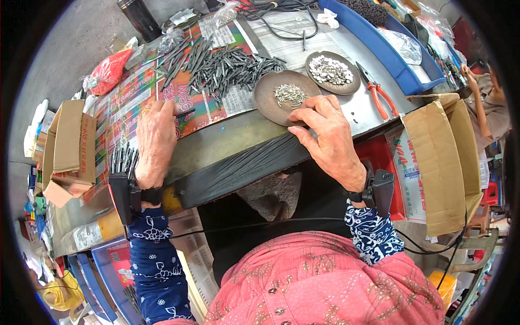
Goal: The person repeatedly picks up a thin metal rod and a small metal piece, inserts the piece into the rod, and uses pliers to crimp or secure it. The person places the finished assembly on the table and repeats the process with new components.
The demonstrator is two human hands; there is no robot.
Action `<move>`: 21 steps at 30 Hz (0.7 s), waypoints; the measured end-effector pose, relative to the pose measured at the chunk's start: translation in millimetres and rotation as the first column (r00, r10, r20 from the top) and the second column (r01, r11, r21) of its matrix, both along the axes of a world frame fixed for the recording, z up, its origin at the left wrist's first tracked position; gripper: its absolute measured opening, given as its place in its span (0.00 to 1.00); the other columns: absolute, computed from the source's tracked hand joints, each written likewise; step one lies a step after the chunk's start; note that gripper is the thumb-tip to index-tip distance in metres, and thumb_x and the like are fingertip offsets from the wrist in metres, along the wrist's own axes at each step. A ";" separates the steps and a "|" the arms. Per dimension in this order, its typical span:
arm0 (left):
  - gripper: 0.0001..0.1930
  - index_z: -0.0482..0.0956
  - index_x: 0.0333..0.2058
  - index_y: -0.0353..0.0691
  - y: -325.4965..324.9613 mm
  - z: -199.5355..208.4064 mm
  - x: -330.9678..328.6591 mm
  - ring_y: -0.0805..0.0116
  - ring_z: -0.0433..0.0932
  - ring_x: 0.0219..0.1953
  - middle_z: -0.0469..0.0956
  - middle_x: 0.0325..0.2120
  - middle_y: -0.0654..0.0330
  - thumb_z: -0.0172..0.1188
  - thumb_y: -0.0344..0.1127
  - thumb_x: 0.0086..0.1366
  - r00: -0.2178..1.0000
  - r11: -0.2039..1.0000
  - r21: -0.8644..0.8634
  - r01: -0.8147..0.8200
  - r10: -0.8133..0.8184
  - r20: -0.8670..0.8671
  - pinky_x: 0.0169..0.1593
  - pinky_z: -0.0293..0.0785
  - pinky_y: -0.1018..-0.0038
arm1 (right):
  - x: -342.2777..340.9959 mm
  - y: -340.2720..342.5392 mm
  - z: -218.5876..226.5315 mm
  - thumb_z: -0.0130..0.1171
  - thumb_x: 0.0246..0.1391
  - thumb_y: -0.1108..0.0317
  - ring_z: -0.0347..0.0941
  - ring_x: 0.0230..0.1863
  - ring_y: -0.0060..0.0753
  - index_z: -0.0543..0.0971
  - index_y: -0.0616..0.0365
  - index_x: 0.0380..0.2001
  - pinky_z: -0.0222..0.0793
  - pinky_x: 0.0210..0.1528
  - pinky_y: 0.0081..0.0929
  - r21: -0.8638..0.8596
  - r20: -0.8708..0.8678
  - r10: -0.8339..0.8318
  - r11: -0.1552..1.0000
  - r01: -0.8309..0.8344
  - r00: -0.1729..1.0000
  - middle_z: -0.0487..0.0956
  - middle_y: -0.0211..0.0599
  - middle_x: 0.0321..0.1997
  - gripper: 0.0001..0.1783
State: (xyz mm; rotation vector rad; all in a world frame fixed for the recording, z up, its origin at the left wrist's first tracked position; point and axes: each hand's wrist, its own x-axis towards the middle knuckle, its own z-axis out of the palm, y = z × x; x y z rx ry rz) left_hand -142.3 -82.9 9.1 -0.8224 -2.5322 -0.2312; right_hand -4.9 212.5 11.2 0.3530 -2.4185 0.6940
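Observation:
My left hand (156, 138) is closed over the printed sheet, with a slim black stick-like piece (186, 112) jutting out to the right from its fingertips. My right hand (327, 138) reaches over the near right rim of a round brown dish (266, 103), its thumb and forefinger drawn together; anything between them is too small to make out. A heap of small metal pins (290, 96) lies in that dish. Beyond my left hand spreads a large pile of similar black pieces (233, 67). More black pieces (124, 160) stand bunched beside my left wrist.
A second dish (355, 85) holds small white and silvery parts (330, 70). Red-handled pliers (377, 95) lie right of it. A long blue tray (374, 43) stands behind. Cardboard boxes (70, 138) flank the left side, with an opened carton (436, 168) at right. The dark table edge (244, 165) faces me.

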 end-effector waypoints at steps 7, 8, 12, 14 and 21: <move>0.03 0.72 0.31 0.35 8.5 11.2 20.2 0.48 0.76 0.31 0.75 0.26 0.49 0.55 0.25 0.58 0.998 0.992 0.124 -0.011 0.002 0.070 0.34 0.70 0.59 | 3.3 1.8 3.3 0.63 0.45 0.74 0.68 0.40 0.44 0.77 0.60 0.30 0.65 0.41 0.35 -0.054 0.042 0.034 0.998 -0.031 0.999 0.74 0.39 0.35 0.06; 0.03 0.72 0.32 0.35 11.4 14.7 26.9 0.48 0.76 0.30 0.76 0.26 0.48 0.55 0.25 0.58 0.993 0.972 0.233 0.021 -0.046 0.105 0.34 0.71 0.61 | 3.1 1.5 3.9 0.62 0.45 0.75 0.68 0.40 0.43 0.77 0.60 0.29 0.65 0.41 0.34 -0.061 0.036 0.038 0.998 -0.035 0.999 0.74 0.39 0.35 0.06; 0.04 0.74 0.34 0.33 23.1 28.5 65.5 0.65 0.79 0.26 0.78 0.24 0.54 0.57 0.23 0.59 0.929 0.852 0.521 -0.042 -0.159 0.335 0.32 0.74 0.74 | 5.0 -0.1 7.7 0.62 0.46 0.76 0.70 0.39 0.42 0.76 0.61 0.29 0.66 0.41 0.33 -0.090 -0.004 0.019 0.996 -0.019 1.000 0.76 0.38 0.34 0.06; 0.03 0.74 0.34 0.32 29.2 32.7 87.1 0.73 0.78 0.27 0.79 0.23 0.59 0.57 0.23 0.60 0.826 0.694 0.697 -0.181 -0.277 0.490 0.32 0.74 0.76 | 8.8 -3.0 10.2 0.61 0.46 0.78 0.71 0.37 0.41 0.76 0.61 0.29 0.67 0.41 0.31 -0.134 -0.038 0.010 0.991 -0.015 0.999 0.76 0.38 0.33 0.06; 0.11 0.73 0.46 0.27 43.3 29.7 155.6 0.72 0.77 0.28 0.77 0.34 0.53 0.55 0.26 0.67 0.526 0.234 0.874 -0.425 -0.722 0.449 0.30 0.77 0.78 | 33.8 -34.4 19.0 0.60 0.48 0.78 0.72 0.30 0.42 0.75 0.61 0.30 0.68 0.33 0.30 -0.449 0.049 0.210 0.878 -0.166 0.977 0.75 0.40 0.28 0.05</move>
